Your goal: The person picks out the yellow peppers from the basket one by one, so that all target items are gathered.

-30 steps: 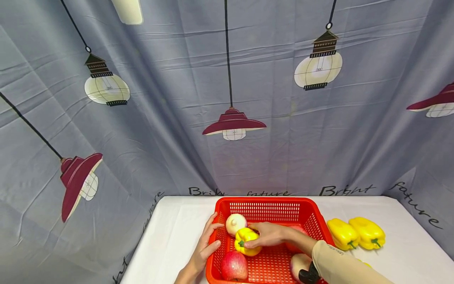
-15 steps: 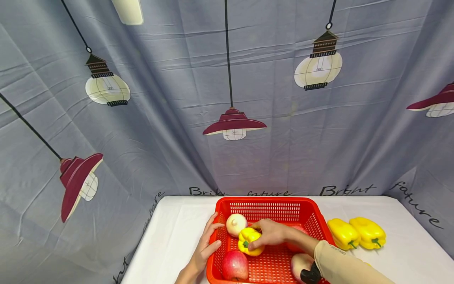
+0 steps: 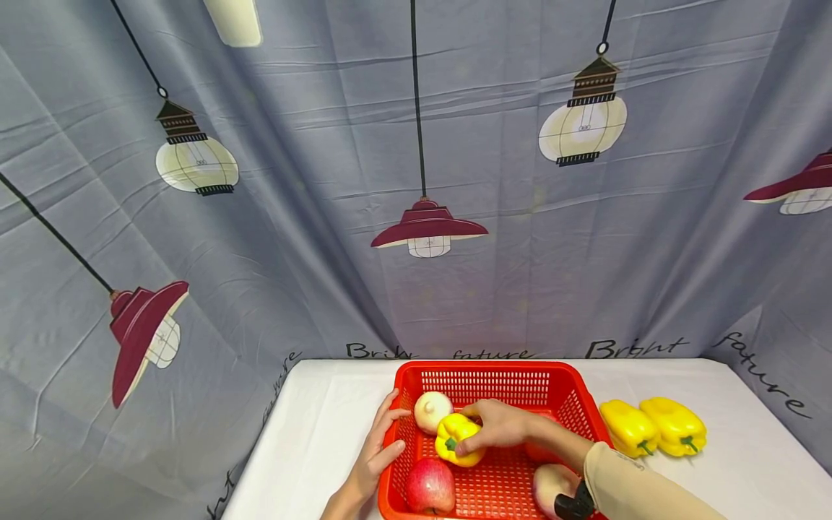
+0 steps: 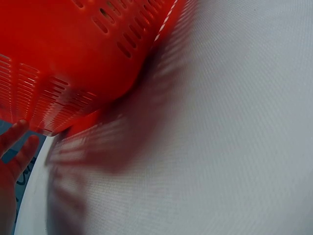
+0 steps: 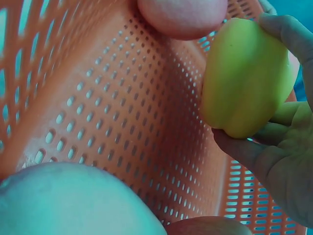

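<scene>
My right hand reaches into a red plastic basket and grips a yellow bell pepper, its green stem turned toward the near left. The right wrist view shows thumb and fingers on opposite sides of the bell pepper. Along the basket's left wall lies my left hand, fingers spread and touching the rim. A pale, onion-like round vegetable sits just behind the pepper. In front of it is a red apple. Another pale purplish round vegetable lies at the near right, partly behind my wrist strap.
Two yellow bell peppers lie on the white table to the right of the basket. A red round thing in the basket is mostly hidden under my right forearm. Behind the table hangs a grey curtain with printed lamps.
My right hand has shifted slightly right with the bell pepper, mostly in the first half second. My left hand stays at the basket's left side.
</scene>
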The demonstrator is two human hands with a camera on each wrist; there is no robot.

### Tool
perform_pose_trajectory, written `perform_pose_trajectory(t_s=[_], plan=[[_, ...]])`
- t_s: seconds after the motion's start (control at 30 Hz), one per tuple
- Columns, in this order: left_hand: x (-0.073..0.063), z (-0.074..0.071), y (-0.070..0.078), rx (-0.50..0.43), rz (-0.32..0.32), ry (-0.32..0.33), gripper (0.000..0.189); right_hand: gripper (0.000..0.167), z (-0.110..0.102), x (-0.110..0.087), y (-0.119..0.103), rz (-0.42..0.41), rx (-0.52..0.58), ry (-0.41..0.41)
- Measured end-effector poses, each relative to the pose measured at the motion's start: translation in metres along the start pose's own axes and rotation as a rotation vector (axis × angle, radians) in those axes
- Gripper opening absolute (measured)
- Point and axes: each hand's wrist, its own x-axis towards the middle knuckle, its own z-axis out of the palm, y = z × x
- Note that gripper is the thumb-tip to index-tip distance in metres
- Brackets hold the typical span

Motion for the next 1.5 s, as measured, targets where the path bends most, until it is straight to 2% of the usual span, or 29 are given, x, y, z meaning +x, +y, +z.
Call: perform_pose_trajectory(t_s=[0.47, 0.73, 0.9, 1.07, 1.37, 1.5], plan=[[-0.001, 0.003, 0.002, -0.023, 0.030, -0.009, 0.041, 0.037, -0.006, -0.018, -0.009, 0.009, 0.101, -0.003], [-0.001, 0.003, 0.003, -0.021, 0.043, -0.008, 0.041, 0.038, -0.011, -0.032, -0.015, -0.036, 0.144, -0.004], [-0.002, 0.003, 0.002, 0.003, 0.050, 0.000, 0.041, 0.049, -0.013, -0.040, -0.019, -0.046, 0.165, -0.006], [-0.002, 0.003, 0.002, 0.007, 0.044, -0.001, 0.041, 0.062, -0.015, -0.050, -0.024, -0.015, 0.184, 0.007], [0.000, 0.002, 0.001, 0.017, 0.058, 0.002, 0.041, 0.068, -0.021, -0.069, -0.035, -0.030, 0.150, 0.028], [0.000, 0.001, 0.001, 0.025, 0.064, 0.005, 0.041, 0.070, -0.021, -0.075, -0.039, -0.009, 0.133, 0.033]])
